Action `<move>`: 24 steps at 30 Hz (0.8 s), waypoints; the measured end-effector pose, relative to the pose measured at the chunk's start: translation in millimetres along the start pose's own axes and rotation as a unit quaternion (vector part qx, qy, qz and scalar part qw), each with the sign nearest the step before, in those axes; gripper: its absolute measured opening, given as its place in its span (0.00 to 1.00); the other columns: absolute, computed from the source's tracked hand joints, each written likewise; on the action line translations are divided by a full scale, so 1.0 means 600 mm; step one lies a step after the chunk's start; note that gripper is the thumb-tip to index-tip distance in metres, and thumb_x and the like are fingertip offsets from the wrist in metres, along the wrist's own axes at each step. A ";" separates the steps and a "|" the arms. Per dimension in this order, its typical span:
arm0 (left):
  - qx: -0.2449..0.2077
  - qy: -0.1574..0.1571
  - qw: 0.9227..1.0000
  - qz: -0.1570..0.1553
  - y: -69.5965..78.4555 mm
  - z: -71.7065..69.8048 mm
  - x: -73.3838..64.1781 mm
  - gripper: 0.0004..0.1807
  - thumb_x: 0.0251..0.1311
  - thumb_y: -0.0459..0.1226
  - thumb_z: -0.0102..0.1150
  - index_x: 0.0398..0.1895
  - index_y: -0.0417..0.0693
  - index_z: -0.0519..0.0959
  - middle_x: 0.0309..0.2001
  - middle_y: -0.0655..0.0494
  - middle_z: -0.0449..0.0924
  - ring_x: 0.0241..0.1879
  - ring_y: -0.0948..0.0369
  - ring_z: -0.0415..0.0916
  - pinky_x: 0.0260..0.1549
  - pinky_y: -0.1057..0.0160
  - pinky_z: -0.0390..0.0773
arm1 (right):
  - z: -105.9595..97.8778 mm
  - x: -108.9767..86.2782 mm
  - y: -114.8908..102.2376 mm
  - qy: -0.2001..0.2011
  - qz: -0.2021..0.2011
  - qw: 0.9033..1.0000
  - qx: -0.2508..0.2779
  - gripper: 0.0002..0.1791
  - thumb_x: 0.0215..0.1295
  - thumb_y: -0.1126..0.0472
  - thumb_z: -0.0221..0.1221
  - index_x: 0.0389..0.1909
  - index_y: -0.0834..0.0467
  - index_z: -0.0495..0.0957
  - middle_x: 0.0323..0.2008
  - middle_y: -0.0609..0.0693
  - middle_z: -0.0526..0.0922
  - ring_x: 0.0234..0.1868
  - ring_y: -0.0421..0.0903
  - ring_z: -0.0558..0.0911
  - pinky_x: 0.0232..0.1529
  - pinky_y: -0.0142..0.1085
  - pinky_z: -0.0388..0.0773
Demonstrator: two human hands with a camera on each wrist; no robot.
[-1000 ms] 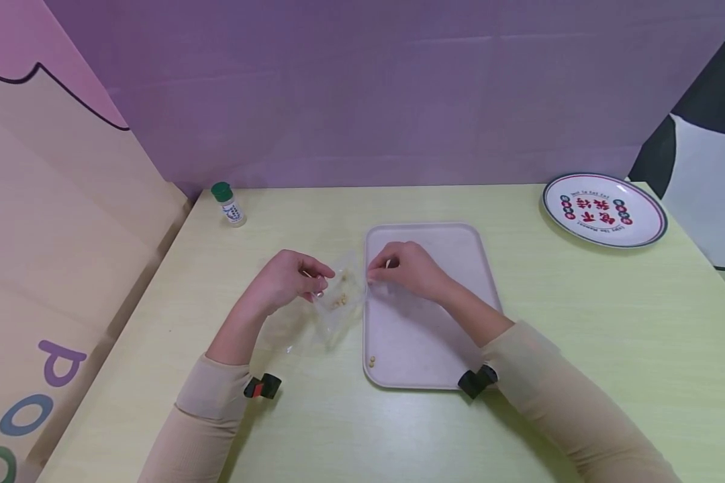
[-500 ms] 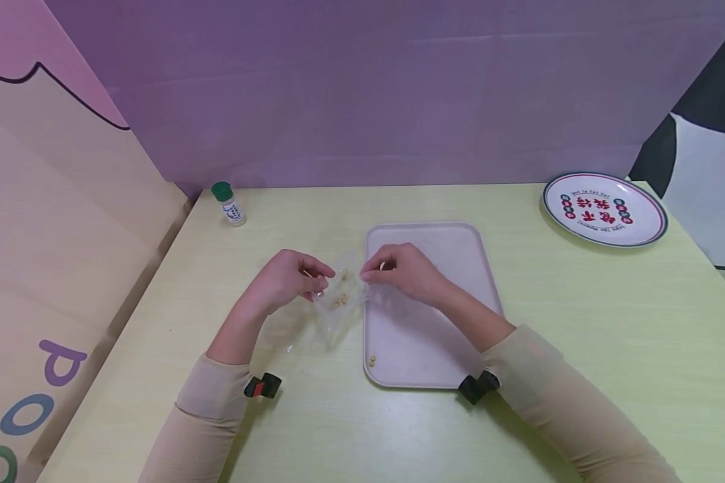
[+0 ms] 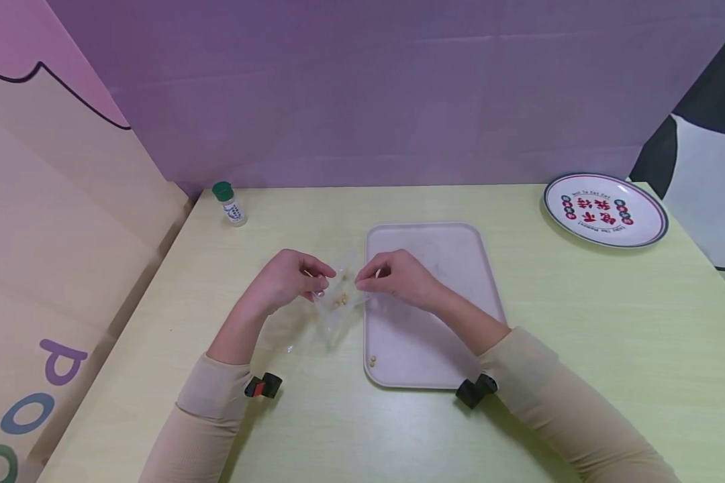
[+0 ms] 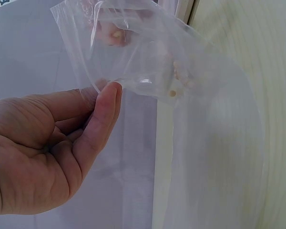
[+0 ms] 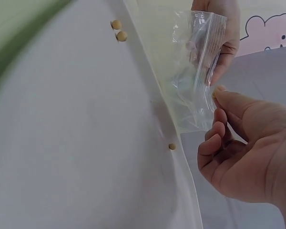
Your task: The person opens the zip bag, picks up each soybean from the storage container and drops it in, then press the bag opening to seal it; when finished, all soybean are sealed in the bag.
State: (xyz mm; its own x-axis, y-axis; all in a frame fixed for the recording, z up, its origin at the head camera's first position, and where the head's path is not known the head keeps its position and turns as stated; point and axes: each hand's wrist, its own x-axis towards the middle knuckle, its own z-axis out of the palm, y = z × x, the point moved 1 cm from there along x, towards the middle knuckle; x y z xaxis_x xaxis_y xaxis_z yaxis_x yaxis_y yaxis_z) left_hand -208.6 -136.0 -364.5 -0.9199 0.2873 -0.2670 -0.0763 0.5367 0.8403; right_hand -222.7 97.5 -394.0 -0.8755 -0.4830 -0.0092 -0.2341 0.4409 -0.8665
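The left hand [image 3: 295,275] is pinching the clear bag [image 3: 333,320] near its mouth, between thumb and fingers, so that it is hanging over the table [image 3: 338,429] and just overlapping the left edge of the tray [image 3: 425,362]. A few beans [image 3: 341,300] are already lying inside it. The right hand [image 3: 401,278] is pinching a small yellow bean [image 5: 214,95] at the tips of thumb and finger, right by the bag's zip strip [image 5: 210,40], its other fingers curling in toward the palm.

The step in hand seems to be feeding this bean through the mouth. With the plastic looking so thin and glassy, how wide the mouth is standing open is hard to judge. For doing it well, the left hand should be holding one lip away from the other, while the right fingertips should be passing beyond the zip strip before loosening; a bean released at the lip could be rolling down the outside. A light pinch is serving best, since something so round may be slipping out under a hard squeeze. The bag's lower part should be hanging below its mouth, keeping the gathered beans in. On the tray, a pair of beans [image 3: 372,361] is sitting at the near left corner, and another bean [image 5: 172,146] is resting by the left edge, so both hands should be staying clear of them.
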 end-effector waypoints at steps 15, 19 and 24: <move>0.001 -0.001 1.000 0.003 0.003 0.000 -0.003 0.13 0.64 0.28 0.64 0.51 0.36 0.85 0.39 0.48 0.83 0.36 0.55 0.82 0.42 0.53 0.85 | 0.003 0.000 0.003 -0.007 0.001 1.000 0.002 0.06 0.62 0.60 0.71 0.38 0.56 0.89 0.34 0.45 0.86 0.33 0.46 0.76 0.34 0.36 0.72; -0.001 -0.001 1.000 0.003 0.003 0.000 -0.004 0.13 0.64 0.28 0.64 0.51 0.36 0.85 0.39 0.48 0.83 0.36 0.55 0.82 0.44 0.51 0.85 | -0.001 0.003 0.006 0.002 0.003 1.000 -0.003 0.07 0.64 0.58 0.70 0.40 0.55 0.89 0.34 0.46 0.86 0.34 0.47 0.77 0.34 0.37 0.74; -0.003 0.000 1.000 0.000 0.001 0.000 -0.002 0.13 0.64 0.28 0.64 0.51 0.35 0.85 0.39 0.48 0.83 0.36 0.55 0.81 0.45 0.49 0.84 | -0.009 0.008 0.011 0.020 0.032 0.999 0.004 0.08 0.66 0.57 0.68 0.42 0.55 0.88 0.37 0.47 0.86 0.38 0.49 0.79 0.37 0.38 0.78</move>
State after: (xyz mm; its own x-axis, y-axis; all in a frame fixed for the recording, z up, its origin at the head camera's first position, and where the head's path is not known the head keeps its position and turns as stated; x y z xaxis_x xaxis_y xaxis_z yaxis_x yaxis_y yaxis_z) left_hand -207.4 -136.3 -363.7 -0.9194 0.2876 -0.2682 -0.0793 0.5324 0.8428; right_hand -230.5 102.4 -397.3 -0.9045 -0.4241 -0.0454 -0.1735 0.4633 -0.8691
